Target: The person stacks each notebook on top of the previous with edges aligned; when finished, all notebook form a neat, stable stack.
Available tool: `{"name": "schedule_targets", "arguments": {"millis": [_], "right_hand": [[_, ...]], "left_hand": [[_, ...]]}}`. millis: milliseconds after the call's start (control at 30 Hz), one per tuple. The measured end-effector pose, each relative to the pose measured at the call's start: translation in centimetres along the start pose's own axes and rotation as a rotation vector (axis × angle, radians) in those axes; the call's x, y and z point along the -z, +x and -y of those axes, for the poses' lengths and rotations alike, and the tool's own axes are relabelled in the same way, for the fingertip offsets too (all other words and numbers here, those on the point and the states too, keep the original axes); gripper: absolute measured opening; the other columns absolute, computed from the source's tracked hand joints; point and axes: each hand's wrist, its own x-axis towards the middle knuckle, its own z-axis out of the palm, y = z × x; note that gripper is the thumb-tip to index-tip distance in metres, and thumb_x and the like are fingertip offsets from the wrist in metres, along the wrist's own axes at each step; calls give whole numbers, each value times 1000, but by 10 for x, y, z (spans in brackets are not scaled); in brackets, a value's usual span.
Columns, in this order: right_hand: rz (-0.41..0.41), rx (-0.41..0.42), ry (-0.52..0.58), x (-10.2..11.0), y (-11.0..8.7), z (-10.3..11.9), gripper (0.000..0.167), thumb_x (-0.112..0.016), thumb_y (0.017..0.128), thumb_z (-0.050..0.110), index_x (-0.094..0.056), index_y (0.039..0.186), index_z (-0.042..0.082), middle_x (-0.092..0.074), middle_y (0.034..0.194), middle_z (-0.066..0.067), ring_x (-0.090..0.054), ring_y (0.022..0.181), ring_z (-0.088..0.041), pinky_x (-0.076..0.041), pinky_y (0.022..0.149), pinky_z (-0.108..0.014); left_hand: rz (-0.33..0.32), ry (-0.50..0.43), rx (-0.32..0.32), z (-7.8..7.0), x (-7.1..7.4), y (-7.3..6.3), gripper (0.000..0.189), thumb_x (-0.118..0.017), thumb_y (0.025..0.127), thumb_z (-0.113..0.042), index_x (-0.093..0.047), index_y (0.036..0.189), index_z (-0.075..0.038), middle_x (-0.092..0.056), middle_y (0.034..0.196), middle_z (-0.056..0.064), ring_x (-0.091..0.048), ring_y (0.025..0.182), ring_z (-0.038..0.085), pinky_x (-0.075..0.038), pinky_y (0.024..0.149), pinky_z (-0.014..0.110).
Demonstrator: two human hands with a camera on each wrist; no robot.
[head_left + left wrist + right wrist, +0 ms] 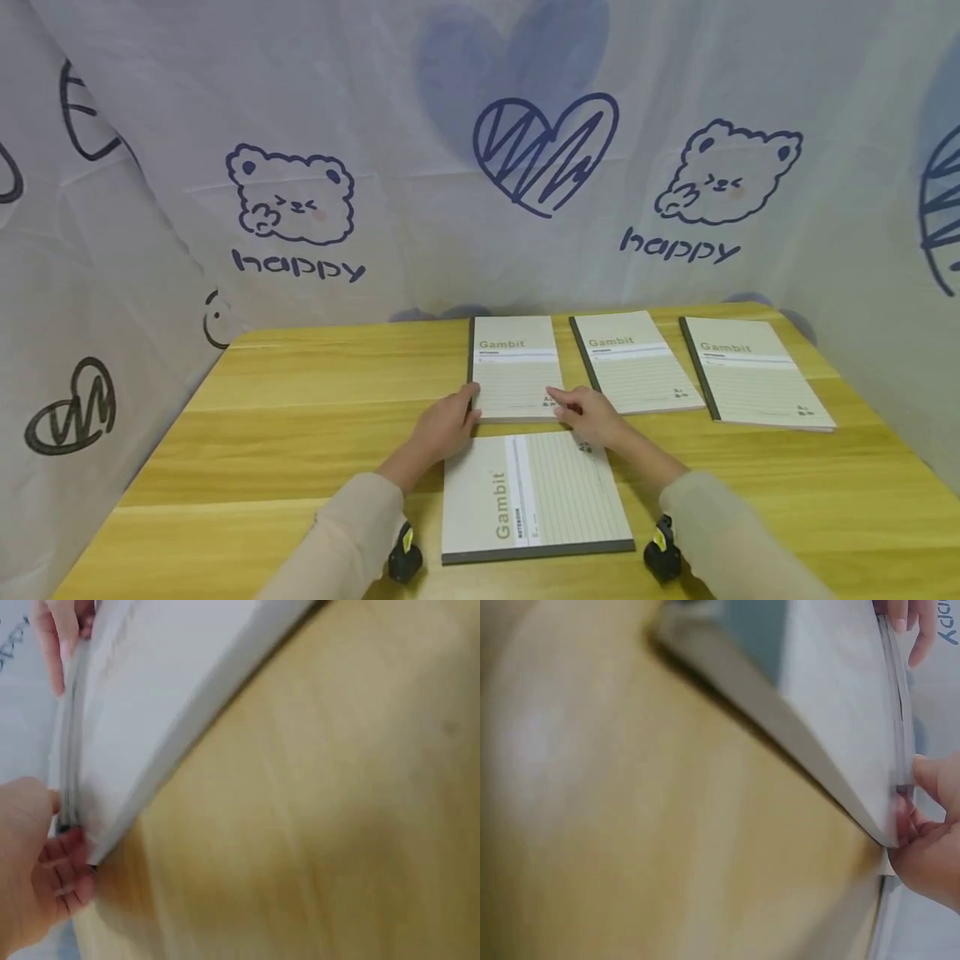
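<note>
A cream Gambit notebook with a dark spine along its left side lies in front of me at the back of the table. My left hand grips its near left corner, thumb at the spine edge. At its near right corner is my right hand, pinching the edge with the index finger stretched over the cover. Closer to me, a second Gambit notebook lies turned sideways, dark spine toward me, under both wrists. Both wrist views show curled fingers at the held notebook's edge, partly blurred.
Two more Gambit notebooks, a middle one and a far right one, lie in a row to the right. The yellow wood-grain table ends at a white printed curtain behind and at the sides.
</note>
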Motion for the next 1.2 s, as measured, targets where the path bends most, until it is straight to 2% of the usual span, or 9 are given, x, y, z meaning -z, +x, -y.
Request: {"name": "schedule_targets", "arguments": {"millis": [100,267,433,600,867,967,1033,1100,1200], "right_hand": [[-14,20,-8,6,-3,2,35,-54,91,5,-53,124,-9,-52,80,-10,-39,68,-14,-35,57,-21],[-80,106,-81,13,-12,6,34,-55,91,6,-56,121,-9,-55,97,-18,-45,72,-13,-41,60,-21],[-91,283,-283,13,-31,7,35,-59,89,9,-58,122,-4,-58,113,-20,-57,84,-22,-50,71,-32],[-67,462,-507,10,-52,-1,44,-61,87,19,-55,126,-2,-54,128,-22,-54,115,-37,-46,91,-52],[70,440,-578,8,-76,-13,54,-52,93,31,-43,136,-2,-39,143,-20,-39,131,-36,-32,102,-58],[77,415,-572,10,-82,-14,55,-50,94,33,-43,137,0,-39,144,-19,-37,132,-35,-18,114,-45],[79,404,-569,11,-85,-16,55,-50,94,34,-43,137,1,-39,144,-19,-37,132,-34,-5,118,-33],[84,400,-578,12,-86,-15,56,-50,94,36,-43,137,1,-39,143,-19,-38,132,-35,-4,117,-31],[115,374,-556,11,-86,-13,59,-49,94,38,-41,137,-1,-38,143,-21,-36,133,-36,-17,114,-45]], "left_hand": [[5,60,-3,-4,5,-7,49,-49,96,-24,-37,138,-1,-58,119,21,-60,103,33,-51,83,43],[-95,115,-72,-4,14,-24,49,-50,96,-24,-40,136,0,-59,106,17,-57,86,25,-49,73,37],[-136,97,-205,2,14,-47,47,-53,94,-23,-43,134,-1,-56,120,18,-55,107,30,-46,91,43],[-77,90,-294,9,8,-71,49,-52,93,-27,-42,135,-5,-46,135,22,-46,123,36,-39,101,49],[130,152,-358,14,6,-103,58,-41,96,-44,-35,143,-11,-27,150,19,-28,138,35,-27,111,50],[192,183,-372,14,6,-110,60,-36,96,-48,-31,145,-13,-21,153,18,-21,141,35,-21,113,51],[199,191,-381,14,5,-112,60,-35,96,-48,-31,145,-13,-20,153,18,-20,141,35,-20,113,50],[194,201,-384,14,5,-115,60,-36,96,-48,-32,145,-13,-21,153,18,-19,141,34,-21,114,49],[177,211,-393,16,4,-116,61,-37,96,-49,-34,144,-12,-23,152,17,-20,141,33,-22,113,49]]}}
